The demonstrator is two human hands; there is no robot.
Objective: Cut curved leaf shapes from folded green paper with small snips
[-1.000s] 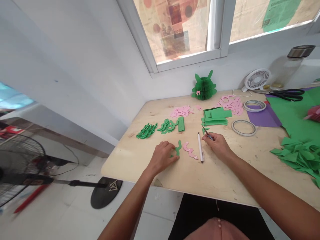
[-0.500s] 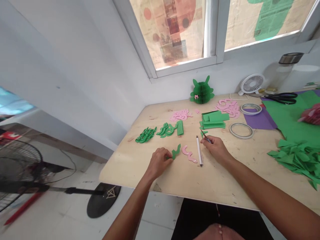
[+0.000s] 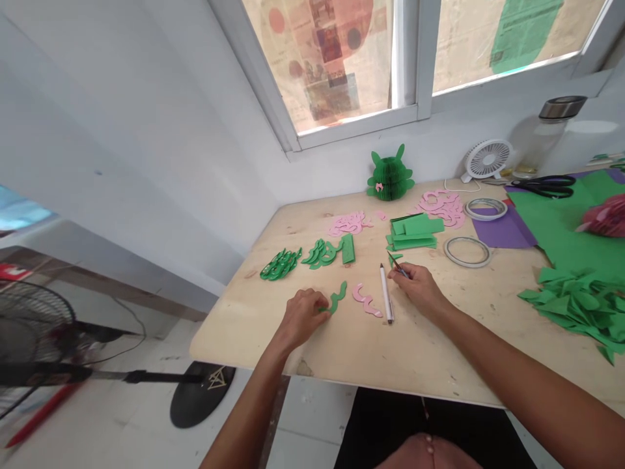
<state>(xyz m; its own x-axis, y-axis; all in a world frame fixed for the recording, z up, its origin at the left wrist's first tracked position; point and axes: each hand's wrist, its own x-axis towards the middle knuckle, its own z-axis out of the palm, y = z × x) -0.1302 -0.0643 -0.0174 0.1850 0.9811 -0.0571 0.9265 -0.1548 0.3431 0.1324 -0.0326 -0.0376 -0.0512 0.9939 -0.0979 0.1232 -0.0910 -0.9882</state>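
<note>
My left hand (image 3: 305,311) rests low over the table, its fingers closed on the lower end of a wavy green paper strip (image 3: 338,297). To the right of that strip lies a wavy pink paper cutout (image 3: 366,301), and beside it a white pen (image 3: 386,294). My right hand (image 3: 415,283) is closed around a slim dark pointed tool (image 3: 396,263) whose tip points up and left; the fingers hide its rear part. Just beyond that tip are a small green paper scrap (image 3: 394,259) and a stack of folded green paper (image 3: 415,232).
Green cutouts (image 3: 282,264) and pink cutouts (image 3: 347,223) lie in piles. Against the wall stand a green paper figure (image 3: 389,176), a small white fan (image 3: 487,159) and a glass bottle (image 3: 541,140). Rightward are tape rolls (image 3: 467,253), black scissors (image 3: 547,186) and green scraps (image 3: 576,303).
The green strip in my left hand has tilted and now shows more of its wavy face. My right hand keeps its hold on the tool. The whole view has shifted slightly.
</note>
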